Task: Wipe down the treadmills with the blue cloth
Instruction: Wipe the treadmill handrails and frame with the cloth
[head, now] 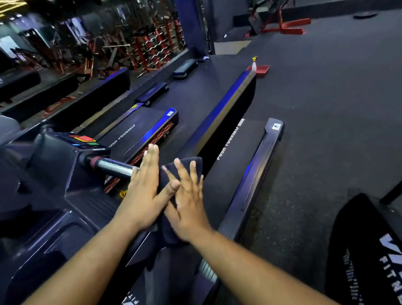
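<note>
A dark blue cloth [188, 164] lies between my two hands, draped over the end of the treadmill's handrail. My left hand [144, 194] presses flat against the cloth's left side with straight fingers. My right hand [188, 201] presses on the cloth from the right with fingers spread. The handrail's metal grip [114, 166] sticks out to the left of my left hand, and the treadmill console [83, 140] with coloured buttons sits beyond it. The treadmill belt [227, 155] printed PUSH YOURSELF runs forward below the hands.
A second treadmill [134, 130] stands to the left, with more further left. A spray bottle [254, 64] stands in a red tray [262, 70] on the floor ahead. Step platforms [153, 93] line the mirror wall. Open rubber floor [326, 96] spreads to the right.
</note>
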`<state>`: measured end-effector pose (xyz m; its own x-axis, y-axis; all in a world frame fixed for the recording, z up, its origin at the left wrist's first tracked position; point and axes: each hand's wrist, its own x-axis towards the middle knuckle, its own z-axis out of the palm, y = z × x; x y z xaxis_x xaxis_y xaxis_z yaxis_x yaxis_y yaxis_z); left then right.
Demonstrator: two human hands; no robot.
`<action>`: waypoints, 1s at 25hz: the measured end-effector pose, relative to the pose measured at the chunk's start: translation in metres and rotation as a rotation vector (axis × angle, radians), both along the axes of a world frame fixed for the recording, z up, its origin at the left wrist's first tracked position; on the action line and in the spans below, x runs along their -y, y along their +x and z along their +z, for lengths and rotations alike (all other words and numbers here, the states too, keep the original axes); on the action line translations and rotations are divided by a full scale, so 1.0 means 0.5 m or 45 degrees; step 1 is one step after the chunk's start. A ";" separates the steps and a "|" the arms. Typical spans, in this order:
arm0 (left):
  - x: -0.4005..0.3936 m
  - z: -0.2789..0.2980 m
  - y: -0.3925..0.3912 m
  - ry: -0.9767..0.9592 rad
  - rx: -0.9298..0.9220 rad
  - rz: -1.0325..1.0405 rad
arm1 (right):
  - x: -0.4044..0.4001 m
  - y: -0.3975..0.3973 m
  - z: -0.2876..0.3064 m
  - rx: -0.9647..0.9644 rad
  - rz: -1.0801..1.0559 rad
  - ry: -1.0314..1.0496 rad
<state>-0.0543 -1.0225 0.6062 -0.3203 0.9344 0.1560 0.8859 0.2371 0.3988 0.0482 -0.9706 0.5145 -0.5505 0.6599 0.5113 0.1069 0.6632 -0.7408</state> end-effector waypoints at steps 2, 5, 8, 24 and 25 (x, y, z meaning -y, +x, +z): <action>-0.002 -0.001 0.001 -0.061 -0.086 -0.022 | -0.091 -0.018 0.010 -0.074 -0.123 -0.195; -0.003 -0.004 0.004 -0.154 -0.103 0.007 | -0.267 -0.048 0.044 -0.228 -0.397 -0.741; -0.008 -0.003 0.003 -0.204 -0.078 0.019 | -0.223 -0.057 0.038 -0.356 -0.439 -0.961; 0.065 0.023 0.024 -0.098 -0.148 0.280 | -0.084 0.019 0.069 0.376 0.145 0.473; 0.088 0.027 0.028 -0.169 -0.182 0.300 | -0.128 0.014 0.084 0.444 0.119 0.556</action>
<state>-0.0401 -1.0662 0.6196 -0.5141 0.8523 0.0966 0.8453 0.4843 0.2258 0.0553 -0.9063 0.5566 -0.7815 0.3687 0.5033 0.2226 0.9184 -0.3272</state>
